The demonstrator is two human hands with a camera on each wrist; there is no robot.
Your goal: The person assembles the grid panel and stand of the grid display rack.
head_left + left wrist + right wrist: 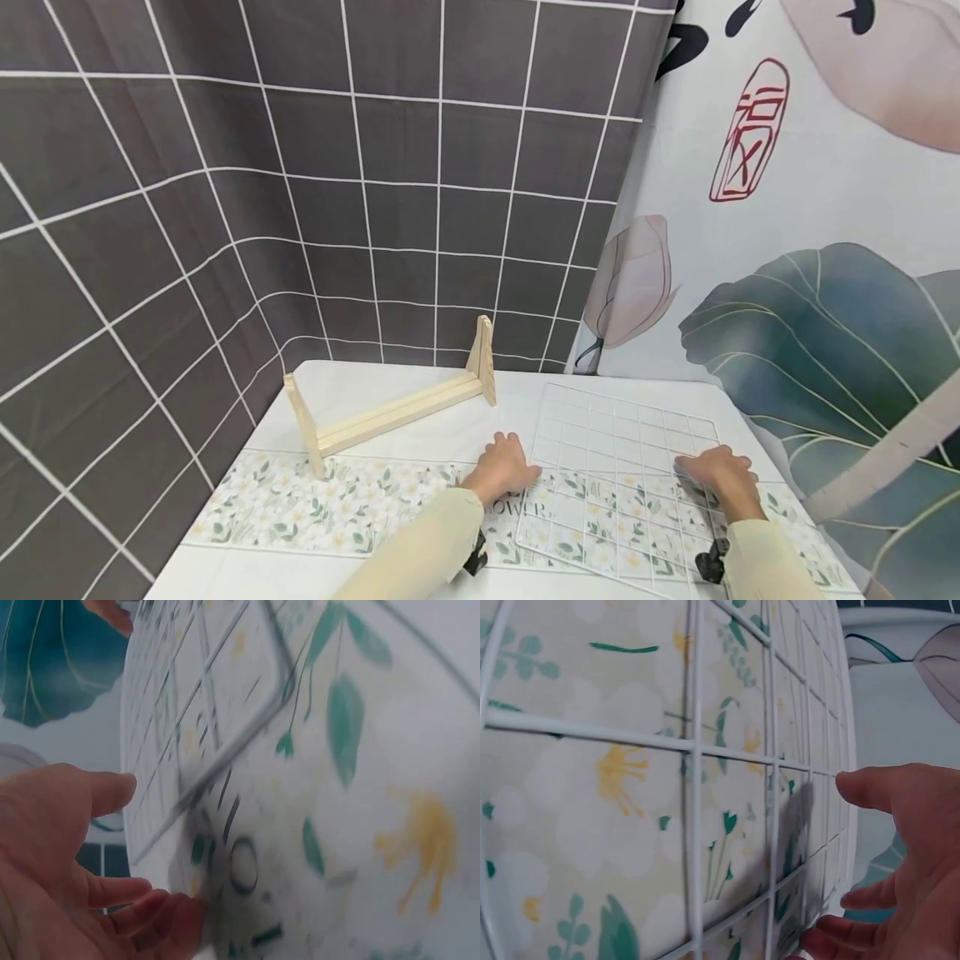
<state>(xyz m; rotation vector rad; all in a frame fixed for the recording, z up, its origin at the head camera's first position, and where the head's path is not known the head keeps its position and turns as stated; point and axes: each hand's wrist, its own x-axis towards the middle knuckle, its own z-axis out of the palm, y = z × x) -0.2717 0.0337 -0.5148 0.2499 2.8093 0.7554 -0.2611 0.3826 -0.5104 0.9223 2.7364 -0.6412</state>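
Toward the right edge of the white, floral-banded desk [247, 575], I see a white rectangular wire grid [617, 479]. Left hand [501, 467] and right hand [722, 472] flank it, fingers loose, contact unclear. Pale wooden stand [401, 415]: far left corner.

Tabletop [397, 385]: bright, evenly lit in the head view, nearly washed out
Wall cloth [397, 208]: darker, with bowed lines at left; lens or folds, cannot tell
Grid [695, 746]: nearest wires fairly crisp in the right wrist view
Right hand [926, 862]: dim, soft dark shadow beside it
Left hand [49, 847]: dim
Print [322, 825]: hazy, blurred in the left wrist view
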